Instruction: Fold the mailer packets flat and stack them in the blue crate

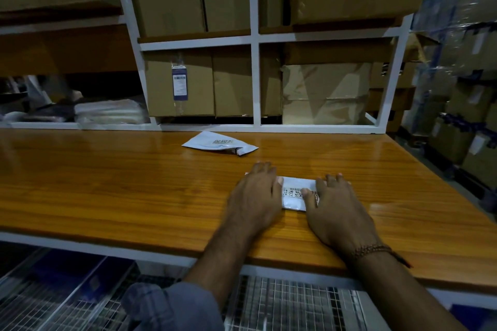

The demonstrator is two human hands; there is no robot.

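A small white mailer packet (293, 196) with a barcode label lies folded on the wooden table (107, 183), right of centre. My left hand (255, 196) presses flat on its left end with straight fingers. My right hand (337, 207) presses flat on its right end, thumb across the label. Only the packet's middle shows between the hands. A second white mailer packet (219, 144) lies loose and unfolded farther back on the table, apart from both hands. A blue crate shape (61, 269) shows dimly below the table's front edge at the left.
White shelving (255, 126) packed with cardboard boxes (180, 83) rises behind the table. Folded white bags (107, 111) sit on the left shelf. A wire grid (290, 301) lies under the table front. Wrapped cartons (462, 88) stand at the right.
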